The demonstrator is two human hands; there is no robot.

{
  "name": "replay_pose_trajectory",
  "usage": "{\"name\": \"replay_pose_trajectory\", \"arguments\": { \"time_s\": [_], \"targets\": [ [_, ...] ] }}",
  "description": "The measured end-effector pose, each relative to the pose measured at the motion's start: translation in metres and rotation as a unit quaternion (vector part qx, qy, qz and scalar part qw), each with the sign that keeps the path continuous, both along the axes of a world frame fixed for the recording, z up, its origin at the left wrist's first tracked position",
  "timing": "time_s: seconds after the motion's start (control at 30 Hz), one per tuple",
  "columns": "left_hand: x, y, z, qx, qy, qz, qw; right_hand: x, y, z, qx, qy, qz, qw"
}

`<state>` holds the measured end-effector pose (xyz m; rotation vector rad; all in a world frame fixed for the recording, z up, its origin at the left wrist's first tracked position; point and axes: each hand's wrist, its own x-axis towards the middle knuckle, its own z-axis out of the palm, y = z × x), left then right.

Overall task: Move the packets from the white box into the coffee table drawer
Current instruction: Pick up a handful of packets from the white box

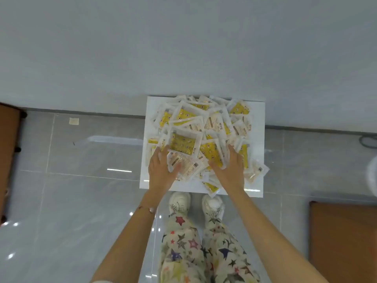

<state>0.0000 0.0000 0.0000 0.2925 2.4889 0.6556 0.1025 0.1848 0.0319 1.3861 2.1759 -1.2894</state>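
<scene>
Pressing spread, flat left grip (161,170) and right grip (231,170) onto packets (204,129) heaped in white box (257,152); lettering unreadable.

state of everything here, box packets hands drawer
white box: open-topped, against the wall, heaped full
packets: loose pile in the box, a few hanging over its near and right edges
left hand: fingers straight, resting on the pile
right hand: fingers straight, resting on the pile
coffee table drawer: not in view
</scene>
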Motion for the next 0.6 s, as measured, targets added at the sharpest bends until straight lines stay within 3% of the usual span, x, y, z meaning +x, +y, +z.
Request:
{"name": "replay_pose_trajectory", "arguments": {
  "time_s": [0.13,0.23,0.43,0.6],
  "targets": [
    [-0.020,0.011,-0.015,0.013,0.040,0.062,0.997,-0.004,0.009,-0.023,0.001,0.008,-0.063,0.998],
    [-0.025,0.017,-0.017,0.010,0.043,0.111,0.993,-0.006,0.007,-0.034,0.025,-0.014,-0.055,0.998],
    [-0.035,0.025,-0.018,-0.046,0.023,0.119,0.992,-0.012,0.004,-0.038,0.037,-0.035,-0.046,0.998],
    [-0.045,0.023,-0.019,-0.042,0.001,0.122,0.992,-0.013,0.005,-0.034,0.083,0.026,-0.085,0.993]
  ]
}}
